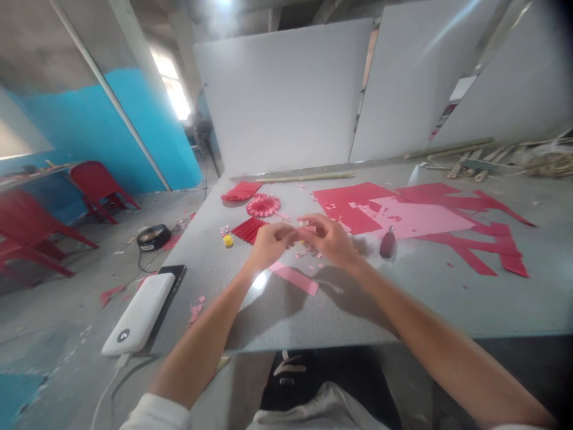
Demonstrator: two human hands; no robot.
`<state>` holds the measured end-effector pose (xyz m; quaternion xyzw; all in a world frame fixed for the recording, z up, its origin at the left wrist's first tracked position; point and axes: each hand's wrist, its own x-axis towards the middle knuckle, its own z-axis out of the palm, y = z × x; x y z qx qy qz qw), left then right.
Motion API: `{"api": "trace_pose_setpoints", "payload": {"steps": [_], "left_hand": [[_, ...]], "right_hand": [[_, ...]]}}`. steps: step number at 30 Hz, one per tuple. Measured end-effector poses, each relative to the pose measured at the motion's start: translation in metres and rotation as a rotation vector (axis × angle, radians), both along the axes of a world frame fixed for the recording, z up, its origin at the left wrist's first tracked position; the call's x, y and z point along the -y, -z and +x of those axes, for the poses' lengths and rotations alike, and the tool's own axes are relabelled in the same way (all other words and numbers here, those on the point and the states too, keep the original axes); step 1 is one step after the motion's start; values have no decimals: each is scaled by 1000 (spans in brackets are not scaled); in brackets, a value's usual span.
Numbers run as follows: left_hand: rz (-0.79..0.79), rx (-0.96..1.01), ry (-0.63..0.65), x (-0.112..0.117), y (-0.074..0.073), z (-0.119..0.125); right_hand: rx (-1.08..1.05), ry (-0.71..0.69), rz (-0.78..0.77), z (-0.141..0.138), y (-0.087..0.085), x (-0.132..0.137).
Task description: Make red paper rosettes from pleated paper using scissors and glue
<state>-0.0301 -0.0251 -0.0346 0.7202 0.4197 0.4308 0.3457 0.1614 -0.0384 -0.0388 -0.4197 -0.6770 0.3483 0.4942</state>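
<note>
My left hand (271, 243) and my right hand (330, 239) meet above the table, fingertips pinched together. Between them shows a small piece of pink paper (307, 229); a tiny whitish thing by the right fingers is too blurred to name. A pink paper strip (295, 279) lies on the table just below the hands. Left of my left hand are a red pleated paper (249, 229) and a small yellow cap (228, 240). Behind it lies a round pleated paper rosette (264, 206), with another folded red paper (242, 191) beyond.
Red paper sheets (347, 203) and a pink sheet (416, 218) spread at right, near a dark red oval object (388, 243). A white power bank (139, 313) rests over a dark phone (172, 286) at the left edge. Bamboo sticks (470, 161) lie far right.
</note>
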Motion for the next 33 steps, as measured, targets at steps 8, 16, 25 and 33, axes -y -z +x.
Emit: {"api": "trace_pose_setpoints", "payload": {"steps": [8, 16, 25, 33], "left_hand": [[6, -69, 50, 1, -2, 0], [40, -120, 58, 0, 2, -1], [-148, 6, 240, -1, -3, -3], [-100, -53, 232, -1, -5, -6]], "right_hand": [[-58, -5, -35, -3, -3, 1], [22, 17, -16, -2, -3, 3], [86, -25, -4, 1, -5, 4], [59, -49, -21, 2, -6, 5]]}}
